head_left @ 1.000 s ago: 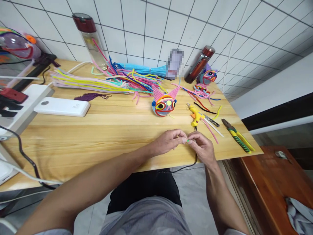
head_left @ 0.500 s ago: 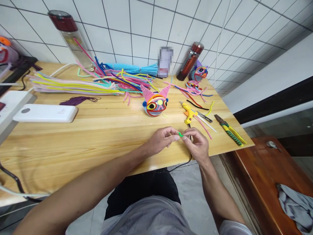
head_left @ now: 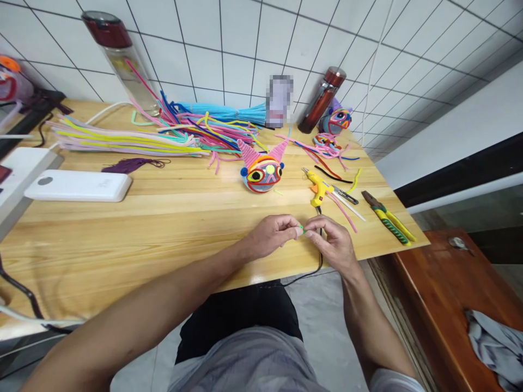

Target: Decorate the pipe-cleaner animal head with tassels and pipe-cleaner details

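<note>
Near the front edge of the wooden table (head_left: 143, 228), my left hand (head_left: 272, 236) and my right hand (head_left: 333, 242) meet fingertip to fingertip. Both pinch a small green piece of pipe cleaner (head_left: 301, 228), of which only a sliver shows between the fingers. Just beyond my hands lies a yellow glue gun (head_left: 319, 191), its black cord running under my right hand and off the table. A colourful pipe-cleaner cat head (head_left: 261, 171) with pink ears stands further back.
Loose pipe cleaners (head_left: 163, 136) spread across the back. Pliers (head_left: 388, 220) lie at the right edge, a white power bank (head_left: 79, 186) at the left. Two red-capped bottles (head_left: 321, 100) and another craft head (head_left: 338, 121) stand by the tiled wall. A wooden bench (head_left: 457, 305) sits at lower right.
My fingers have closed in over the green piece, so less of it shows than half a second ago. The view has shifted slightly; the hands stay in the same spot.
</note>
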Demonstrator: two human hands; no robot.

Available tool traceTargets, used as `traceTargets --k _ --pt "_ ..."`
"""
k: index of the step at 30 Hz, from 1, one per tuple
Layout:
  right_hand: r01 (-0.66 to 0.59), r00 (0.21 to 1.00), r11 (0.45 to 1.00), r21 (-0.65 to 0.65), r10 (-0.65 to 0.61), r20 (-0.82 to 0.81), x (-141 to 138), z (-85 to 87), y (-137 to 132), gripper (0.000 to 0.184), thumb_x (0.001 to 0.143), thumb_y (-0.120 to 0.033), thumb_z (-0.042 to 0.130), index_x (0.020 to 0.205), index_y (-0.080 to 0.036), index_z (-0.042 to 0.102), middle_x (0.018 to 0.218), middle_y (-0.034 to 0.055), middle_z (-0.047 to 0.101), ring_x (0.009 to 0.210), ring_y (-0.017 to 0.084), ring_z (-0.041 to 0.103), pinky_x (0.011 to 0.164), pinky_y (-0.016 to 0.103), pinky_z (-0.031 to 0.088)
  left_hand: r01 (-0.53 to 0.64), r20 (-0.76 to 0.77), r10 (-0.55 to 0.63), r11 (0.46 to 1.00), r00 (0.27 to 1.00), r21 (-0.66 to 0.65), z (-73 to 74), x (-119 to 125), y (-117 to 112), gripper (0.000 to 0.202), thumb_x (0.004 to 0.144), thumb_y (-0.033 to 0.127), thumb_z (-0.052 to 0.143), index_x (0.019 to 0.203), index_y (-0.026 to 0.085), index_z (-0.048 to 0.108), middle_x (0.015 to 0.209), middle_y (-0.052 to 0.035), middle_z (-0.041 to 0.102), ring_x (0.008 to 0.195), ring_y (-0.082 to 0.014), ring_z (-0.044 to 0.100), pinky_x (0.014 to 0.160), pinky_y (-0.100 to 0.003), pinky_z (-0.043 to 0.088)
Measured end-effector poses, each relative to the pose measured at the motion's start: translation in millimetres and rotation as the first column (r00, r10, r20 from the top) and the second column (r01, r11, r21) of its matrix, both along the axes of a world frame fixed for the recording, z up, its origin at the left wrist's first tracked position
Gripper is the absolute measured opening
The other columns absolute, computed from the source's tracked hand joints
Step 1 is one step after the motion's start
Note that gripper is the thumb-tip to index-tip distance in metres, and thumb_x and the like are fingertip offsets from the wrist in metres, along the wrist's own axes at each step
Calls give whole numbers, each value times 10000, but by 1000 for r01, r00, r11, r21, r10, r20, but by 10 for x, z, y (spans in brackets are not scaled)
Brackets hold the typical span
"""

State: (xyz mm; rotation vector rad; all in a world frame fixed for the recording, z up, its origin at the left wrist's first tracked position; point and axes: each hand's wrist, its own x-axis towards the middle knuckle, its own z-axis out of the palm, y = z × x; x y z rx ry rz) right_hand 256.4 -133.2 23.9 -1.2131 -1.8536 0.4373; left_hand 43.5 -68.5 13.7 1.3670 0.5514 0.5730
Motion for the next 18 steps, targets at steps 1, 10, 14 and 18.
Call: traceTargets --k 1,10,14,18 --pt "-4 1000 1000 -16 4 2 9 -2 3 50 994 -218 730 968 -254 752 861 13 766 776 178 719 731 310 579 9 -2 -9 1000 1000 6 5 -5 3 360 869 543 660 839 184 638 725 38 546 632 -101 457 604 -261 363" --pt "17 996 991 -133 -28 -80 67 -47 0 85 1004 -316 743 948 -253 744 860 9 747 786 182 696 737 309 546 -64 18 64 997 998 35 -22 32 -37 338 885 514 688 897 179 647 741 40 549 639 -100 455 601 -255 347" --pt "80 990 991 -106 -91 -104 9 -90 18 75 1002 -310 752 949 -258 751 869 5 750 810 182 697 771 319 544 -172 16 171 981 985 90 -53 49 -62 326 877 483 710 971 172 684 739 40 573 648 -106 445 609 -263 328" --pt "90 989 992 -87 -99 -109 -71 -100 38 83 1000 -310 754 937 -255 745 861 6 751 793 180 693 766 326 551 -174 11 174 980 985 98 -16 16 -49 288 923 466 635 903 179 663 725 36 561 677 -119 465 640 -267 358"
